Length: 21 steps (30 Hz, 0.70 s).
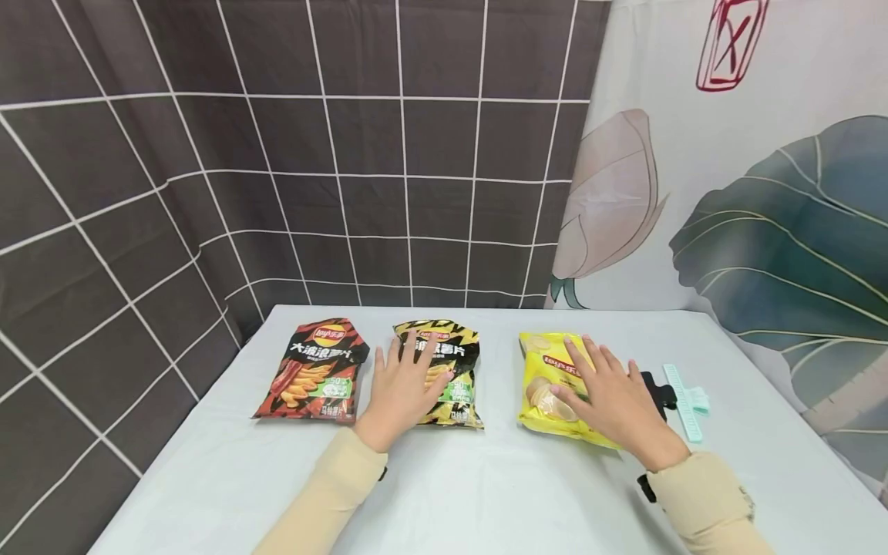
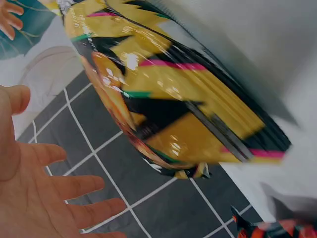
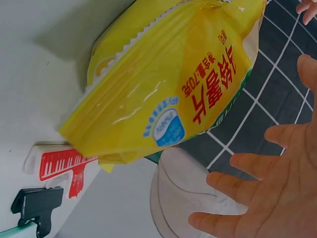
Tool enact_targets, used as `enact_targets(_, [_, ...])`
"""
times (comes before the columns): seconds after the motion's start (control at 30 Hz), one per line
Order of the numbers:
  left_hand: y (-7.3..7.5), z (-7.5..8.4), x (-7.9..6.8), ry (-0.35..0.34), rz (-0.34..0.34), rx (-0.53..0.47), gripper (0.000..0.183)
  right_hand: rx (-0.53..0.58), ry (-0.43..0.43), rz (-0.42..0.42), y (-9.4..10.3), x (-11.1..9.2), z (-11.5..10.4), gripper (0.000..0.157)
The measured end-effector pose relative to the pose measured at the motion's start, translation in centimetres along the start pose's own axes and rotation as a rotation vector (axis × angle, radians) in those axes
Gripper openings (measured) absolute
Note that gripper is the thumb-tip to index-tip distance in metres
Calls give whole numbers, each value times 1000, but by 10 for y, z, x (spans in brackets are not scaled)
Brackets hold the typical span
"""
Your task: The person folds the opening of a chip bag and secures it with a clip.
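Note:
My left hand hovers with fingers spread over a black-and-yellow bag of potato chips. In the left wrist view a gap shows between that palm and the bag's crinkled side. To the right, my right hand is spread in the same way over a plain yellow bag of chips, its palm apart from the bag in the right wrist view. Neither hand holds anything. A black-and-red bag of chips lies left of my left hand.
Right of the yellow bag lie a black clip and a mint-green clip; a red-and-white clip shows in the right wrist view. All rest on a white-covered table. Behind hang a dark grid cloth and a floral cloth.

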State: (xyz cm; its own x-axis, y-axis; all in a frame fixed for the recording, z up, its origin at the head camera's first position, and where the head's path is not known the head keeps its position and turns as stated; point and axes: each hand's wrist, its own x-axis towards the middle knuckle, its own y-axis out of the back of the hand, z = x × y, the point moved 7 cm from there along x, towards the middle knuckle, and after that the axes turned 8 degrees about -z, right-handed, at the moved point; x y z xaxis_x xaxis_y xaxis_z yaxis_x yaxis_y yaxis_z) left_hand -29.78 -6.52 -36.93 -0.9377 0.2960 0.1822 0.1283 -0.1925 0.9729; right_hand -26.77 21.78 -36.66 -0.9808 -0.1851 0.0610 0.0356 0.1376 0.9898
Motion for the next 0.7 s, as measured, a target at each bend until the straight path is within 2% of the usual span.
enact_targets(0.17, [-1,12,5,-31,-9,-70,65,28,-15,0,0,-1,7,84])
enact_targets(0.4, [-5,25,10,-44,-21,-54,64,78,-52,-26,-2,-2,20,80])
enact_targets(0.7, [-7,44,16,-88,-44,-119,61,170,-118,-35,-5,-4,38,80])
